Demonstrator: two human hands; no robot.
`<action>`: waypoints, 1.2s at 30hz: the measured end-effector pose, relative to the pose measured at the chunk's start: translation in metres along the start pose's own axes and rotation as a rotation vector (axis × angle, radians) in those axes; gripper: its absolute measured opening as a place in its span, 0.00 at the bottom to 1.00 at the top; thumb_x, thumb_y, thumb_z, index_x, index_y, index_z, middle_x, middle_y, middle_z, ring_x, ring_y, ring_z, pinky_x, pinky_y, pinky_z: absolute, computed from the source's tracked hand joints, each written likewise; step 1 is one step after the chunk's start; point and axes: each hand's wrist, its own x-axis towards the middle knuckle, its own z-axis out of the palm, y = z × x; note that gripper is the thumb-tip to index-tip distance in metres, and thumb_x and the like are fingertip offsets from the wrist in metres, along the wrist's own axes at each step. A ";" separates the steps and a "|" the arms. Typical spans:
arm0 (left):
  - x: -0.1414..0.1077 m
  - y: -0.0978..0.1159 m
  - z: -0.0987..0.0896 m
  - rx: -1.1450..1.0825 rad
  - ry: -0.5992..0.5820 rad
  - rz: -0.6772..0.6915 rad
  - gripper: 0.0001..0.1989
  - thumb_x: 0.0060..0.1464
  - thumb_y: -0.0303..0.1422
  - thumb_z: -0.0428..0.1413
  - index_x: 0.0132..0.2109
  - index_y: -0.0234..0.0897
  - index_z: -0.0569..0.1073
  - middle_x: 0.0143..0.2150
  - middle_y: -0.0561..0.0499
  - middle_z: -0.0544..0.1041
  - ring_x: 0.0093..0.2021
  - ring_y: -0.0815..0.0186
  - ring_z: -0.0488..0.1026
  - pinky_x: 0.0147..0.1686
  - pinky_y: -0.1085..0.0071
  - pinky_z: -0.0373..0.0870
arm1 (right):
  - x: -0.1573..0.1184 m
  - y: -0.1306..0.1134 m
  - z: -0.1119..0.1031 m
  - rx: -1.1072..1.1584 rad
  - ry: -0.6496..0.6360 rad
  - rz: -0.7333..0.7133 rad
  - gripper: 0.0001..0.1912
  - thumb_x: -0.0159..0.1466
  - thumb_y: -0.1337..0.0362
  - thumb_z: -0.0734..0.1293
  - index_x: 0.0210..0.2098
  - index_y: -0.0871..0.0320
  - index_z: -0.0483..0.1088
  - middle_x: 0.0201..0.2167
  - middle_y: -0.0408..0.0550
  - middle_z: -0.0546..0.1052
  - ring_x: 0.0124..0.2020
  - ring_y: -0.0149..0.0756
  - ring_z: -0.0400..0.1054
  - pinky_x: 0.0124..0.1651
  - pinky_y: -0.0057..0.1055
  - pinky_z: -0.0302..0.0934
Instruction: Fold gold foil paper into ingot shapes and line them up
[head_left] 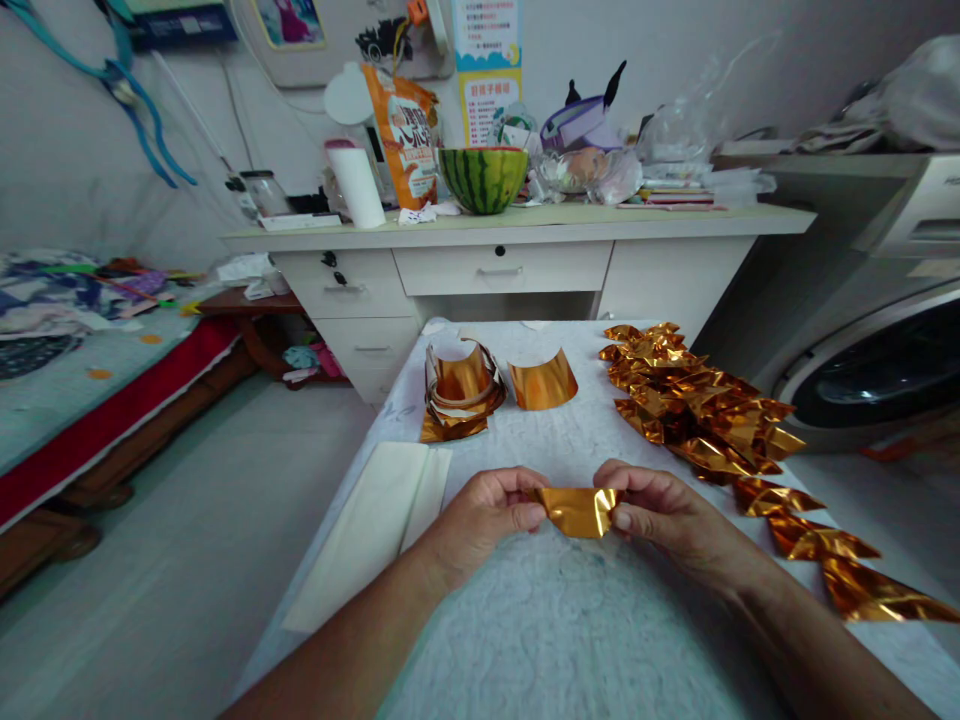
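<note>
Between my two hands, a piece of gold foil paper [579,511] is held by its two ends just above the cloth-covered table. My left hand [499,508] pinches its left end between thumb and fingers. At the opposite end, my right hand [651,505] grips the foil the same way. Beyond them lies a curved gold foil sheet [544,384]. To its left, more gold foil sheets [459,380] curl inside a ring-shaped band. Folded gold foil pieces [705,400] are heaped along the table's right side, several in a line toward me.
White paper sheets [367,525] lie left of my forearm. A white desk [502,265] stands behind the table, bearing a cut watermelon [484,180], an orange bag [409,140] and clutter. A washing machine [862,290] is at right, a bed [90,380] at left.
</note>
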 end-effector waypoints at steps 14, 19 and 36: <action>-0.001 0.003 0.003 -0.039 0.042 -0.057 0.16 0.39 0.37 0.69 0.33 0.32 0.75 0.27 0.54 0.73 0.28 0.72 0.66 0.31 0.75 0.58 | 0.000 -0.002 0.001 0.109 -0.050 0.077 0.14 0.56 0.55 0.74 0.31 0.58 0.72 0.24 0.39 0.69 0.26 0.26 0.59 0.30 0.25 0.54; -0.001 0.003 0.002 -0.041 0.033 -0.057 0.17 0.38 0.37 0.69 0.33 0.32 0.75 0.27 0.54 0.73 0.28 0.71 0.66 0.31 0.74 0.59 | 0.000 0.002 -0.001 0.107 -0.050 0.068 0.13 0.57 0.56 0.75 0.30 0.59 0.73 0.24 0.39 0.70 0.25 0.26 0.60 0.31 0.25 0.55; -0.003 -0.001 0.003 -0.033 -0.037 -0.017 0.13 0.44 0.31 0.67 0.35 0.33 0.72 0.31 0.52 0.76 0.31 0.71 0.72 0.33 0.76 0.66 | 0.000 0.003 0.001 -0.005 -0.053 0.013 0.11 0.59 0.58 0.73 0.30 0.58 0.72 0.28 0.41 0.70 0.29 0.28 0.61 0.33 0.26 0.55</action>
